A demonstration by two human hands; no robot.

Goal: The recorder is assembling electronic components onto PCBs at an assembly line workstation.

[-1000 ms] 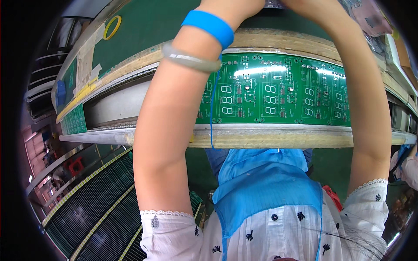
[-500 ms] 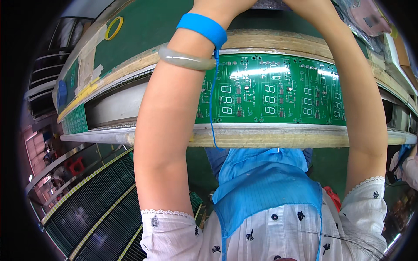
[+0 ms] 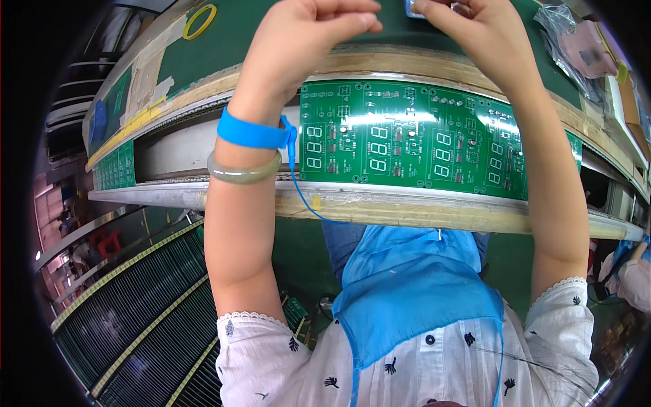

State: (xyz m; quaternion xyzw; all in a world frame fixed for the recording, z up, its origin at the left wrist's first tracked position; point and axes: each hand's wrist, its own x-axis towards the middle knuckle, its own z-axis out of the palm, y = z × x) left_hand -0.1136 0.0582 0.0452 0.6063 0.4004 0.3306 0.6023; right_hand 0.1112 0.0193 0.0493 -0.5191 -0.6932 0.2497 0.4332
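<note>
Grip, right hand: thumb on blue-edged item, top of frame; closure cannot be told. Left hand: narrow gap, seemingly empty. Board, centre: small parts mounted; work left unclear.

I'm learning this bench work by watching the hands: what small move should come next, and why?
Probably secure the small blue-edged item with the right hand before shifting it: the thumb overlaps it in view, though the picture's top edge crops it, so the grip is unclear. The left hand is apart from it, with nothing seen in its grasp.
</note>
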